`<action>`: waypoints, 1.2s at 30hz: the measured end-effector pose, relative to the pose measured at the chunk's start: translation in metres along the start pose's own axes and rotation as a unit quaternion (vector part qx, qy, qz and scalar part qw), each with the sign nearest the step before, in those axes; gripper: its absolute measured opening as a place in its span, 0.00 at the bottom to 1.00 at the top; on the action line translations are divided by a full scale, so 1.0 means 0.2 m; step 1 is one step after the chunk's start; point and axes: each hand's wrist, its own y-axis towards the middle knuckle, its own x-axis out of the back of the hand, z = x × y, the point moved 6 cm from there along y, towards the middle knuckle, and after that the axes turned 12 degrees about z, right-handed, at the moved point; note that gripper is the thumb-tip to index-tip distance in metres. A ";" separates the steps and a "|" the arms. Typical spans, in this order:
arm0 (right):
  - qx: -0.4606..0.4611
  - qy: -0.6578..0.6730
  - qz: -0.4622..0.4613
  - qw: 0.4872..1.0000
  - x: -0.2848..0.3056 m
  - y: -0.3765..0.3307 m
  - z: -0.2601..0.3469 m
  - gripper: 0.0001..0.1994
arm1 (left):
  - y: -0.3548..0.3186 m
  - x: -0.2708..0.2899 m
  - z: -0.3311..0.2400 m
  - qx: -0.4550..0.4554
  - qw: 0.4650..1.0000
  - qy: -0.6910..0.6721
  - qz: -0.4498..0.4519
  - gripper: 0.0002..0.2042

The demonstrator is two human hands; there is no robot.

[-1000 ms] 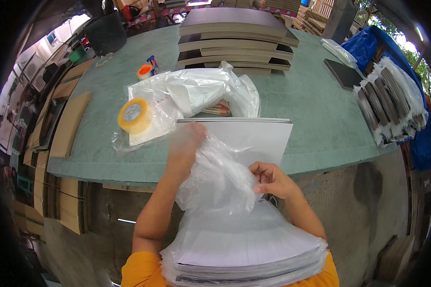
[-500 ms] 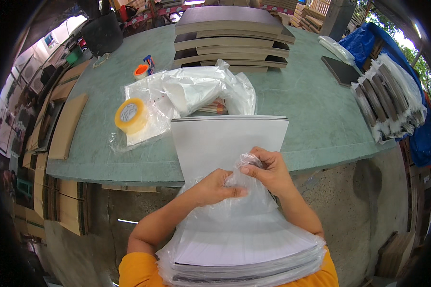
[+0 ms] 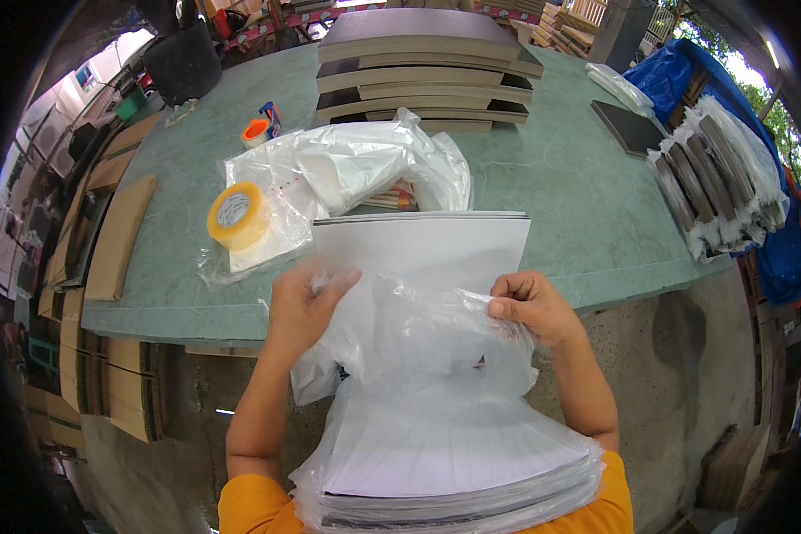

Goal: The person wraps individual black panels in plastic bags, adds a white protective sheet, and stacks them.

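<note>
My left hand (image 3: 307,307) and my right hand (image 3: 536,309) are spread apart, each closed on one side of a crumpled transparent plastic bag (image 3: 427,311). Its gathered mouth is stretched between them. White-faced flat boards (image 3: 427,238) stick out beyond the bag, their far end at the table's near edge. Toward my body, the plastic covers a thick stack of flat sheets or boards (image 3: 454,454). Whether the bare boards and the covered stack are one pile, I cannot tell. The left fingertips are partly smeared by motion.
On the green table (image 3: 587,222) lie a yellow tape roll (image 3: 234,216), loose plastic bags (image 3: 356,160) and an orange tape roll (image 3: 255,133). A tall board stack (image 3: 423,67) stands at the back. Plastic-wrapped boards (image 3: 721,178) sit right; cardboard (image 3: 120,236) leans left.
My hands, close together before over the bunched plastic, have moved apart to left and right. The bag's mouth is now pulled wide between them.
</note>
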 end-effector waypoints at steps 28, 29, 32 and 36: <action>0.110 0.000 -0.046 0.993 -0.07 0.04 -0.03 0.12 | -0.01 -0.31 -0.18 0.006 0.898 -0.397 0.189 0.06; 0.131 0.031 -0.022 0.991 -0.12 0.08 -0.04 0.10 | -0.01 -0.39 -0.23 -0.018 0.917 -0.348 0.192 0.04; 0.160 0.177 -0.045 0.970 -0.12 0.11 -0.07 0.11 | -0.01 -0.43 -0.13 0.024 0.929 -0.311 0.198 0.06; 0.168 0.212 -0.102 0.957 -0.07 0.01 0.04 0.11 | -0.04 0.09 0.34 0.061 0.981 -0.133 -0.124 0.08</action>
